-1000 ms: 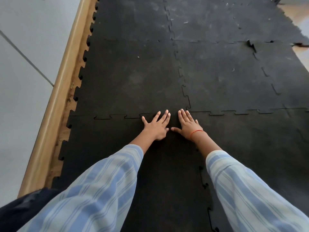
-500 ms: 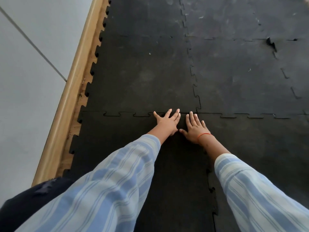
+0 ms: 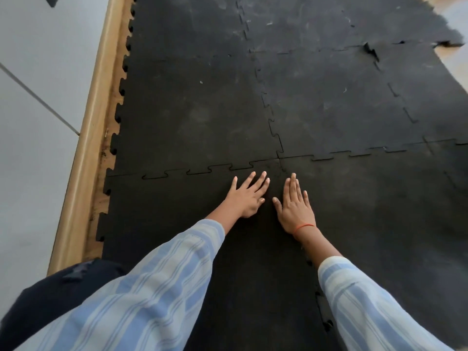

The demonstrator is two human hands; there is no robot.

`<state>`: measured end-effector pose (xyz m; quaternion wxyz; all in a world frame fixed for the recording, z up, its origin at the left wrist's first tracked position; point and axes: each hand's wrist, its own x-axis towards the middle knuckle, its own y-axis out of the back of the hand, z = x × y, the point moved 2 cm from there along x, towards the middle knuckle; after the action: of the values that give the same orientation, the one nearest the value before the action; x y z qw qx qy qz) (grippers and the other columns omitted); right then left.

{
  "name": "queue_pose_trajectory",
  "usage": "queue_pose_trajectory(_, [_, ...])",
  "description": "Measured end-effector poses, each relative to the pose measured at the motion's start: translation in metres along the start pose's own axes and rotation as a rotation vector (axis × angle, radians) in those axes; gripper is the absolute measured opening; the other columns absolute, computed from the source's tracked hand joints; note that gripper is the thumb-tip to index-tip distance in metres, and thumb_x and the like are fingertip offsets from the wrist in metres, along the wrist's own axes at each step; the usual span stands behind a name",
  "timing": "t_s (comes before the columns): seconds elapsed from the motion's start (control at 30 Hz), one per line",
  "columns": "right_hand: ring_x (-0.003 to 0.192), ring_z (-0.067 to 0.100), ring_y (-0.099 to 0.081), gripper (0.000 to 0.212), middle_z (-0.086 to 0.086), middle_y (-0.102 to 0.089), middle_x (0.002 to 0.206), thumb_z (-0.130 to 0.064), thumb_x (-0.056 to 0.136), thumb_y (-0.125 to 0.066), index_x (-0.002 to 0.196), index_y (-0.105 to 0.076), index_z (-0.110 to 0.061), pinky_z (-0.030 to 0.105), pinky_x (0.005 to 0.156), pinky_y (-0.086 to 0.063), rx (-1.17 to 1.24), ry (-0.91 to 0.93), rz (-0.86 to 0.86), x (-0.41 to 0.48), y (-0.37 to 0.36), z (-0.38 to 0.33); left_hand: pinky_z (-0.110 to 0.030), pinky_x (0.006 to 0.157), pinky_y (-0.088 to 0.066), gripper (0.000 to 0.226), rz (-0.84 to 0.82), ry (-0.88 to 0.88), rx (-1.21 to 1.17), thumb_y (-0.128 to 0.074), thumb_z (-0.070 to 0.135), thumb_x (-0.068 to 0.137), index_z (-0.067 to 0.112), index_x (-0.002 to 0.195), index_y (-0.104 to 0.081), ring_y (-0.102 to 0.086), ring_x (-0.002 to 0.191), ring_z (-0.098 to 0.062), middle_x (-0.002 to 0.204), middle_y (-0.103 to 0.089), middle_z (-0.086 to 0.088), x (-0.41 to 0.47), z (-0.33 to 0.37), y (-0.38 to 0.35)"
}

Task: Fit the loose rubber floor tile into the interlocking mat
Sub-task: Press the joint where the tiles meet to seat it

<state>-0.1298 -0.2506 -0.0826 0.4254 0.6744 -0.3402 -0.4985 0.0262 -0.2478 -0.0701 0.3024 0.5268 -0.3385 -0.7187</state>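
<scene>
Tile (image 3: pixel 177 211) under both palms — left hand (image 3: pixel 249 196) flat, right hand (image 3: pixel 295 206) flat, fingers spread

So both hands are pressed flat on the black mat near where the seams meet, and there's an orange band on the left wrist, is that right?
Not quite. The orange band is on the right wrist, not the left, as the head view shows. The rest holds: the left hand and right hand both lie flat, fingers spread, on the black mat just short of where the seams meet.
</scene>
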Motion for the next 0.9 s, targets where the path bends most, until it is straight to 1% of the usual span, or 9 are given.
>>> queue_pose_trajectory(0.1, [0.145, 0.015, 0.020, 0.065, 0.003, 0.027, 0.156, -0.044, 0.101, -0.015, 0.149, 0.016, -0.012, 0.038, 0.116, 0.009, 0.027, -0.010, -0.021, -0.005, 0.001, 0.004, -0.057, 0.115, 0.003, 0.062, -0.011, 0.000, -0.017, -0.022, 0.039, 0.104, 0.025, 0.152, 0.014, 0.020, 0.146, -0.020, 0.157, 0.026, 0.008, 0.002, 0.005, 0.005])
queue_pose_trajectory(0.27, [0.142, 0.012, 0.024, 0.068, -0.005, 0.037, 0.149, -0.051, 0.099, -0.014, 0.146, 0.021, -0.018, 0.042, 0.117, 0.009, 0.069, 0.010, -0.025, -0.002, -0.005, 0.008, -0.056, 0.115, 0.005, 0.062, -0.031, 0.025, 0.007, -0.020, 0.042, 0.103, 0.028, 0.150, 0.017, 0.023, 0.145, -0.020, 0.155, 0.030, 0.009, 0.007, 0.005, 0.001])
queue_pose_trajectory(0.43, [0.139, 0.009, 0.027, 0.065, -0.007, 0.038, 0.147, -0.053, 0.098, -0.012, 0.140, 0.027, -0.021, 0.043, 0.117, 0.011, 0.077, 0.024, 0.006, 0.003, -0.009, 0.011, -0.055, 0.115, 0.005, 0.062, -0.038, 0.061, 0.017, -0.021, 0.041, 0.103, 0.028, 0.149, 0.020, 0.025, 0.144, -0.020, 0.154, 0.033, 0.009, 0.011, 0.008, 0.001])
queue_pose_trajectory(0.5, [0.140, 0.009, 0.027, 0.065, -0.007, 0.036, 0.149, -0.053, 0.098, -0.011, 0.142, 0.025, -0.020, 0.043, 0.117, 0.011, 0.061, 0.016, -0.003, 0.004, -0.011, 0.011, -0.055, 0.116, 0.004, 0.062, -0.044, 0.076, 0.026, -0.021, 0.040, 0.103, 0.028, 0.149, 0.019, 0.024, 0.144, -0.020, 0.154, 0.033, 0.009, 0.011, 0.012, 0.002])
queue_pose_trajectory(0.57, [0.142, 0.011, 0.024, 0.066, -0.005, 0.030, 0.153, -0.051, 0.099, -0.013, 0.147, 0.019, -0.019, 0.042, 0.117, 0.011, 0.072, 0.008, -0.051, 0.009, -0.008, 0.014, -0.055, 0.116, 0.003, 0.062, -0.058, 0.087, 0.030, -0.021, 0.038, 0.104, 0.027, 0.150, 0.019, 0.023, 0.145, -0.021, 0.155, 0.032, 0.008, 0.011, 0.015, 0.005])
queue_pose_trajectory(0.7, [0.147, 0.015, 0.012, 0.061, 0.001, 0.014, 0.160, -0.036, 0.103, -0.026, 0.152, 0.004, -0.014, 0.040, 0.118, 0.004, 0.227, 0.041, -0.131, 0.018, 0.009, 0.025, -0.054, 0.116, 0.001, 0.062, -0.073, 0.085, 0.033, -0.021, 0.037, 0.104, 0.026, 0.150, 0.018, 0.022, 0.145, -0.023, 0.156, 0.030, 0.007, 0.011, 0.016, 0.007])
queue_pose_trajectory(0.8, [0.146, 0.015, 0.014, 0.061, 0.001, 0.015, 0.160, -0.036, 0.103, -0.025, 0.152, 0.005, -0.013, 0.039, 0.118, 0.005, 0.225, 0.006, -0.122, -0.005, 0.002, 0.027, -0.054, 0.117, 0.000, 0.062, -0.083, 0.088, 0.036, -0.022, 0.036, 0.104, 0.026, 0.151, 0.017, 0.021, 0.146, -0.023, 0.156, 0.029, 0.007, 0.013, 0.015, 0.010])
queue_pose_trajectory(0.87, [0.145, 0.013, 0.017, 0.062, 0.000, 0.019, 0.159, -0.039, 0.102, -0.022, 0.151, 0.008, -0.015, 0.037, 0.117, 0.008, 0.210, -0.034, -0.064, -0.033, -0.013, 0.027, -0.054, 0.117, -0.001, 0.061, -0.065, 0.057, 0.060, -0.022, 0.036, 0.104, 0.026, 0.151, 0.015, 0.019, 0.146, -0.023, 0.157, 0.027, 0.007, 0.013, 0.019, 0.011])
queue_pose_trajectory(0.9, [0.145, 0.012, 0.019, 0.063, 0.000, 0.021, 0.158, -0.041, 0.102, -0.021, 0.151, 0.010, -0.015, 0.036, 0.117, 0.009, 0.214, -0.059, -0.022, -0.047, -0.021, 0.027, -0.054, 0.117, -0.001, 0.060, -0.047, 0.013, 0.086, -0.021, 0.037, 0.104, 0.026, 0.152, 0.014, 0.018, 0.147, -0.023, 0.158, 0.026, 0.007, 0.013, 0.023, 0.009])
